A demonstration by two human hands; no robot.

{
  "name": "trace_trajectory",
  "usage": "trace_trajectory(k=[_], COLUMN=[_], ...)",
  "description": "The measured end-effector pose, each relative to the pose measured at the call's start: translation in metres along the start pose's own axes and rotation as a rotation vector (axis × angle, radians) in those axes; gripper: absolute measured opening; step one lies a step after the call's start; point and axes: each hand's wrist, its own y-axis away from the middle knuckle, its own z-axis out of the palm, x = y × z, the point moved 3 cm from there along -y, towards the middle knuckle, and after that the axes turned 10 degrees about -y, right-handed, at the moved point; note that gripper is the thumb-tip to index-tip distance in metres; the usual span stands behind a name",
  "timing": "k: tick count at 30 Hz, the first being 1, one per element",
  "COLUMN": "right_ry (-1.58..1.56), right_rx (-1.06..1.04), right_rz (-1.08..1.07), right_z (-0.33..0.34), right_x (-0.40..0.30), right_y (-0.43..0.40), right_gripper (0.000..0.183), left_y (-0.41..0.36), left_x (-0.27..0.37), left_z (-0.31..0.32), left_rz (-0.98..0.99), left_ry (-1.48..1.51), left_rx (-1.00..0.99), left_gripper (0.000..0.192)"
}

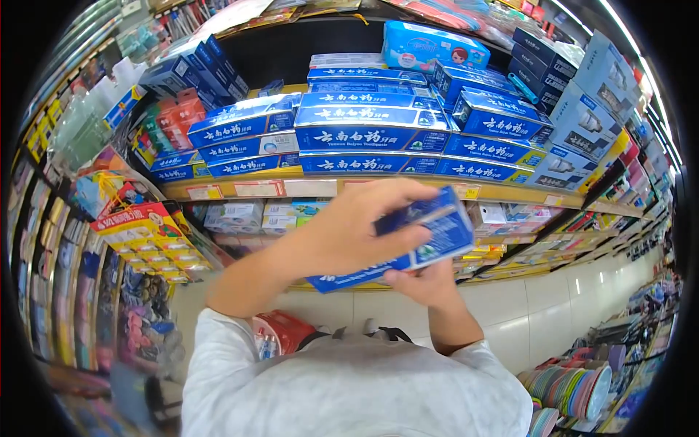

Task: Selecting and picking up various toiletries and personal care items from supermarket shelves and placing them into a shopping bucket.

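A blue toothpaste carton (450, 232) is tilted between my hands, held in front of the shelf. My left hand (355, 224) reaches across and grips it from above, fingers over the far side and thumb on the near face. Supporting its underside is my right hand (431, 287), with the thumb near the lower edge and the other fingers mostly hidden. Whether more than one carton is held cannot be told. Just beyond, blue Yunnan Baiyao toothpaste cartons (371, 136) lie stacked on the shelf (256, 188).
Pale bulb boxes (587, 128) stand right of the stacks; a blue soft pack (434, 46) lies on top at the back. A yellow-red hanging card (153, 237) juts out at left. A red basket (284, 330) sits on the tiled floor (497, 303), and stacked plastic basins (573, 388) are at lower right.
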Motion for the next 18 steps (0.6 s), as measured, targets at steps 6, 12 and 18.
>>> trace_trajectory(k=[6,12,18], right_ry=[-0.148,-0.06,0.066], right_rx=[0.211,0.144,0.17], right_rz=[-0.384,-0.173,-0.108], right_z=[-0.023,-0.006,-0.048], right_x=[-0.029,-0.042,-0.033], right_y=[-0.05,-0.113,-0.05], right_gripper=[0.055,0.037,0.023], left_y=[0.007,-0.018,-0.041], left_x=[0.022,0.021,-0.015], left_z=[-0.049,-0.125,-0.13], left_rz=[0.235,0.356,0.185], left_ry=[-0.736,-0.823,-0.884], left_rx=[0.037,0.239,0.19], left_gripper=[0.059,0.042,0.039])
